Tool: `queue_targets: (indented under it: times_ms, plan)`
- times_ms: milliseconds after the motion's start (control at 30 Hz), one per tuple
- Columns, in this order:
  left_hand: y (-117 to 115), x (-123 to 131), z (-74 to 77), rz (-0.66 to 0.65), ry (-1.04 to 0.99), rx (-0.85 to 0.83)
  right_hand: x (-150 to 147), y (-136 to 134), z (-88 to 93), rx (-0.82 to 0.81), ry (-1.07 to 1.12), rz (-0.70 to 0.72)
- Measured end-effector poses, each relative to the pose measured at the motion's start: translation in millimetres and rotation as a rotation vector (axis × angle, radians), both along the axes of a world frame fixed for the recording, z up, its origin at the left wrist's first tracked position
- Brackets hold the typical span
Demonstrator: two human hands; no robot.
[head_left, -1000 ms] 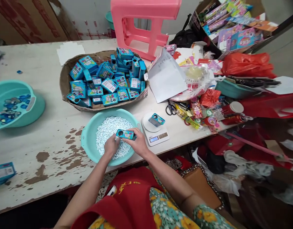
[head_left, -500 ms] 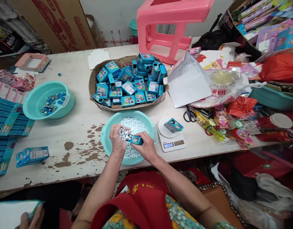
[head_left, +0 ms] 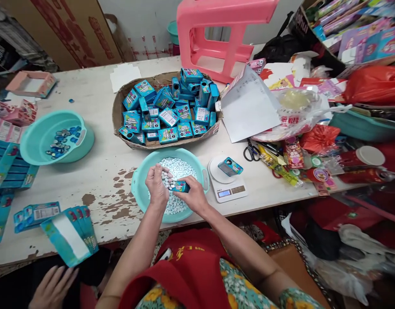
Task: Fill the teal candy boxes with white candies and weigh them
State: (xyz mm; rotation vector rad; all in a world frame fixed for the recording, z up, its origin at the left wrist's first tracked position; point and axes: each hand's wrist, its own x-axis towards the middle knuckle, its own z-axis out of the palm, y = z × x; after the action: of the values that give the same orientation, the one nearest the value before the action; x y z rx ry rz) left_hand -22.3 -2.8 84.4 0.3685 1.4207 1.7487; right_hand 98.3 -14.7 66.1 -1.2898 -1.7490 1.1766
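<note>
My left hand (head_left: 156, 185) is closed around a heap of small white candies (head_left: 167, 177), held over the turquoise basin (head_left: 137, 194). More white candies (head_left: 181, 166) cover the basin's floor below. In my right hand (head_left: 195, 196) is a small blue candy box (head_left: 181, 186), tilted so that one end meets the candies at my left fingers. To the right, a second blue box (head_left: 231, 166) with a round hole in its end lies on the pan of a white digital scale (head_left: 231, 193).
A cardboard tray (head_left: 118, 124) of blue boxes stands behind the basin. Another turquoise basin (head_left: 88, 143) at left holds shiny blue caps. At lower left are an open display box (head_left: 70, 234) and another person's hand (head_left: 54, 285). Scissors (head_left: 251, 151) lie right of the scale.
An open blue display box now stands at the table's front left edge, near the other person's hand. My hands stay over the basin with the candies and box; the view has shifted slightly.
</note>
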Motion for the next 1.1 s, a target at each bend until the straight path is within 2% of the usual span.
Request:
queue_targets:
  times_ms: [100, 267, 333, 600, 933, 1100]
  plan:
    - [1.3, 2.0, -4.4, -0.009, 0.011, 0.025, -1.0, 1.0, -4.0, 0.027, 0.000, -0.009]
    - [8.2, 6.4, -26.4, 0.024, 0.096, 0.001, -7.7, 4.7, -22.5, 0.006, -0.038, -0.015]
    - [9.5, 6.4, -28.7, 0.017, 0.080, 0.003, -5.8, 5.0, -26.4, 0.001, -0.021, -0.005]
    - [6.9, 3.7, -0.4, -0.049, -0.208, 0.026, 18.3, 1.2, -21.8, -0.042, 0.110, -0.071]
    - [10.7, -0.7, 6.3, -0.043, -0.425, 0.043, 28.3, 6.4, -19.9, -0.109, 0.242, -0.074]
    - [10.1, -9.8, 6.7, -0.041, -0.499, -0.004, 42.8, 7.5, -19.5, -0.238, 0.347, -0.057]
